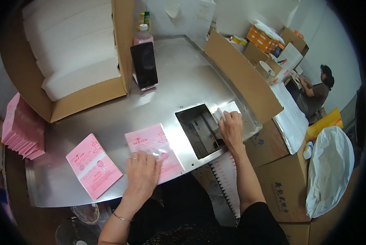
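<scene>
On the steel table lies a pink printed plastic bag [145,136] with a clear, crinkled middle strip. My left hand [142,173] is on its near left part, fingers bent together over the film; the fingertips are partly hidden. My right hand [232,130] grips a white folded tissue stack [231,108] beside the rectangular opening [197,130] in the tabletop. Metal parts show inside this opening. To the left of my left hand rests a neat stack of flat pink bags [94,165] with a pale band across it.
A large carton [89,100] of white tissue stacks stands at back left, beside piled pink packs [22,126]. A phone [144,66] leans against a bottle [143,35]. Cartons [279,188] and a white plastic sack [330,171] stand right. A person [315,90] sits farther off.
</scene>
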The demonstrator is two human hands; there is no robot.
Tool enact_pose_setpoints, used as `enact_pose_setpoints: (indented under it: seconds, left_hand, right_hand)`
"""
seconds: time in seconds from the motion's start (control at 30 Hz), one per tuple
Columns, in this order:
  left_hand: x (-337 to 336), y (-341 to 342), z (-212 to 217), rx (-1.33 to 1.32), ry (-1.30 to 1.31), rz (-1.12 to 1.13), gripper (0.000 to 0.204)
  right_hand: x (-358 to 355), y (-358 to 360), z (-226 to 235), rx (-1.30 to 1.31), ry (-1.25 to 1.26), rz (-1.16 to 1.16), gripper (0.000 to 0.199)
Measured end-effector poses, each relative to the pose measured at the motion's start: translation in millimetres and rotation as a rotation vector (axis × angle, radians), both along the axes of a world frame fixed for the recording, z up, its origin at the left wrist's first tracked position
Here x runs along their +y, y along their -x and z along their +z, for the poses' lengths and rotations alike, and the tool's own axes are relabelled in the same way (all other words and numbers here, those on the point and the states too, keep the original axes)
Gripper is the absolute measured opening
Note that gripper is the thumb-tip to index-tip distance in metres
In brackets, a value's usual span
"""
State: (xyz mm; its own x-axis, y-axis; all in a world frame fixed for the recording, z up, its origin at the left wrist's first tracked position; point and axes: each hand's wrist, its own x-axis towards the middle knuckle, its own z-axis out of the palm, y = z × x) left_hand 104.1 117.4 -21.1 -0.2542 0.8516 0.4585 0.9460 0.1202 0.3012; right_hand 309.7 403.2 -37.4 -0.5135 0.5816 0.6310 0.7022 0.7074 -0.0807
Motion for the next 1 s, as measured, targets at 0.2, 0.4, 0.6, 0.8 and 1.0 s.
enact_pose_setpoints:
  seconds: [0.2, 0.4, 0.6, 0.8, 1.0]
  left_hand:
    - [18.1, -22.6, 1.4, -0.147, -0.059, -0.229, 0.02]
    - [-16.1, 4.9, 7.5, -0.102, 0.111, -0.04, 0.075]
    - [17.3, -17.3, -2.7, -0.104, -0.056, 0.128, 0.078]
    - [-1.3, 0.4, -2.1, 0.084, 0.081, 0.149, 0.067]
    - [2.3, -12.1, 9.8, 0.076, 0.057, 0.208, 0.06]
  right_hand:
    - [-19.2, 8.3, 14.6, 0.271, -0.052, 0.125, 0.042]
    - [-191.3, 46.1, 7.6, -0.026, -0.092, 0.888, 0.042]
    - [-151.1, 122.7, 8.0, -0.239, 0.041, 0.585, 0.012]
    - [-94.7, 63.9, 18.8, 0.153, 0.015, 0.356, 0.024]
    - [-28.2, -6.5, -2.4, -0.079, 0.112, 0.042, 0.032]
